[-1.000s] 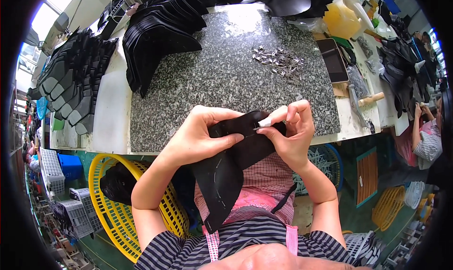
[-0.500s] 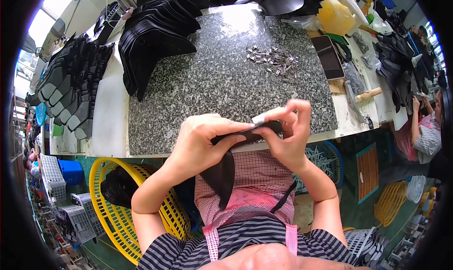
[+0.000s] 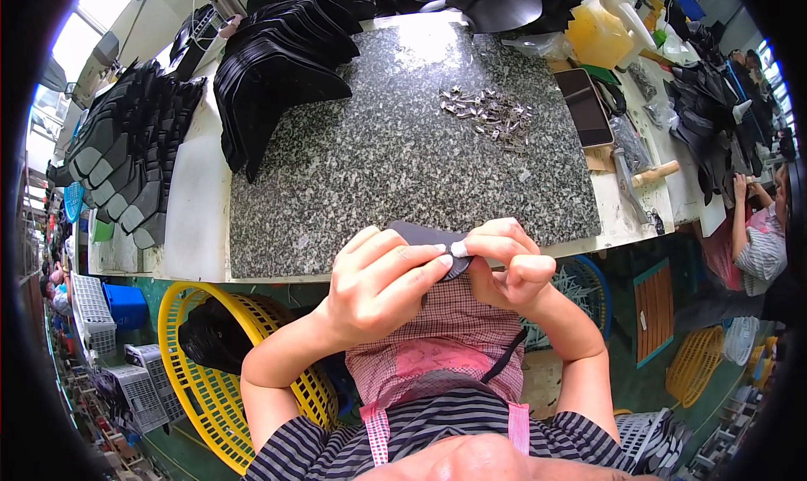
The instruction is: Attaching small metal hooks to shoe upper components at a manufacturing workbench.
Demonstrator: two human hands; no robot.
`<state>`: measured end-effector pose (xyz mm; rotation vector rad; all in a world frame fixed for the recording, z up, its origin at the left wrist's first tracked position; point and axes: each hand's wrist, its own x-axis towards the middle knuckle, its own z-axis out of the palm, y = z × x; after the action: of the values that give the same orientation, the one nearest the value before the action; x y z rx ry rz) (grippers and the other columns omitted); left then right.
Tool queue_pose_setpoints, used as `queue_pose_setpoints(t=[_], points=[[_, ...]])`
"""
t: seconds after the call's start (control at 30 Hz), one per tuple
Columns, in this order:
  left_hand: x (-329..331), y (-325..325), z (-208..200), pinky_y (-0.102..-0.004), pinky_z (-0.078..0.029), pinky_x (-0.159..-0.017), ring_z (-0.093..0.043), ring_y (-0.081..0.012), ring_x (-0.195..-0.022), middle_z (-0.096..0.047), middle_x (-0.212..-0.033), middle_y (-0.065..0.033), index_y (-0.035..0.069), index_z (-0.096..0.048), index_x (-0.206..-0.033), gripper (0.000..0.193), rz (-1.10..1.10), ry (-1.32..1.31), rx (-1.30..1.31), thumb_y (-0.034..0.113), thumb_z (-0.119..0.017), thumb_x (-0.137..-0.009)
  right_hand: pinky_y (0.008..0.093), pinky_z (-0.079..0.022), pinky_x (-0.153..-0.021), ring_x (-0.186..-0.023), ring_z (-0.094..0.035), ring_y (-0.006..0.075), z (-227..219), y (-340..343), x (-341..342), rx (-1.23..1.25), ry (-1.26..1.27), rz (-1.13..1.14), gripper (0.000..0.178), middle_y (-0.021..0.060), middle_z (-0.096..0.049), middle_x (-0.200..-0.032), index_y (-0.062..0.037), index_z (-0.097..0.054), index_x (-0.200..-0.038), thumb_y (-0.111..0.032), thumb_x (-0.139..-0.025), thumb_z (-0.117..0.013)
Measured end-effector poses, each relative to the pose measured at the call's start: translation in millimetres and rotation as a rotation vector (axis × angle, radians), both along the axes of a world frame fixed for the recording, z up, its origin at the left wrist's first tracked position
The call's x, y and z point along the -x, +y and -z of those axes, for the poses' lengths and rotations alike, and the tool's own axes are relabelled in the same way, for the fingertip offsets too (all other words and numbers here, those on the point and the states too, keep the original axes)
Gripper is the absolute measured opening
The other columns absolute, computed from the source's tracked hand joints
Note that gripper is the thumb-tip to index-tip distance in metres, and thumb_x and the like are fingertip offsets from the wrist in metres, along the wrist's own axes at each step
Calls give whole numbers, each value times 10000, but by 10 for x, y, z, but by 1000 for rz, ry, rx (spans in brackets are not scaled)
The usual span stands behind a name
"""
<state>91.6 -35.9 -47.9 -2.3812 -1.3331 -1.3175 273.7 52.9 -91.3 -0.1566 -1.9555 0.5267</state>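
A dark leather-like piece (image 3: pixel 423 232) is held at the near edge of the stone slab, its visible part lying flat against the edge. My left hand (image 3: pixel 380 284) is closed on it, fingertips pressed near its right end. Beside those fingertips, my right hand (image 3: pixel 509 262) pinches the same end, thumb below and a white-wrapped index finger on top. Both hands almost meet there. Whatever small part may sit between the fingertips is hidden. Farther up the slab lies a loose pile of small silvery metal buckles (image 3: pixel 489 115).
A tall stack of black pieces (image 3: pixel 282 69) stands on the speckled stone slab (image 3: pixel 361 157) at the left. More grey-black pieces (image 3: pixel 126 161) overlap beyond a white board (image 3: pixel 197 212). To the right lie a tablet (image 3: pixel 584 107) and a hammer (image 3: pixel 629 187). A yellow basket (image 3: pixel 197 372) stands below left.
The dark piece has been turned and raised, so its flap no longer hangs over my apron. My left hand has rolled over, knuckles up, and both hands have closed in on one end.
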Motion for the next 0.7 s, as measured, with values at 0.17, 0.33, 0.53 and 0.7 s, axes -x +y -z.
queue_pose_setpoints(t=[0.17, 0.33, 0.53, 0.7], points=[[24, -31, -95, -301, -435, -540, -583, -164, -647, -679, -879, -65, 11, -707, -934, 309, 30, 163, -10, 97, -681, -639, 379, -534, -680, -775, -656, 296, -38, 18, -52, -48, -88, -111, 399, 171, -658, -977, -64, -314, -862, 167, -746, -617], [2, -84, -125, -294, -437, -547, -594, -154, -663, -685, -896, -56, 26, -711, -930, 285, 25, 221, -19, 127, -682, -665, 401, -534, -716, -813, -637, 308, -59, 15, -49, -4, -144, -198, 409, 180, -611, -1022, -60, -350, -939, 174, -729, -612], [11, -118, -110, -282, -432, -554, -596, -130, -663, -697, -915, -11, 84, -730, -929, 271, 7, 131, 55, 151, -704, -667, 403, -529, -737, -804, -619, 265, -9, 11, -83, 354, -74, -391, 523, 184, -633, -1018, -91, -301, -1039, 213, -729, -591], [66, -206, -94, -297, -452, -562, -605, -161, -659, -680, -855, -1, 85, -726, -920, 284, -9, 34, 104, 102, -697, -638, 403, -506, -708, -758, -620, 278, -1, 6, 12, 249, -58, -324, 505, 171, -668, -969, -108, -255, -971, 151, -749, -627]])
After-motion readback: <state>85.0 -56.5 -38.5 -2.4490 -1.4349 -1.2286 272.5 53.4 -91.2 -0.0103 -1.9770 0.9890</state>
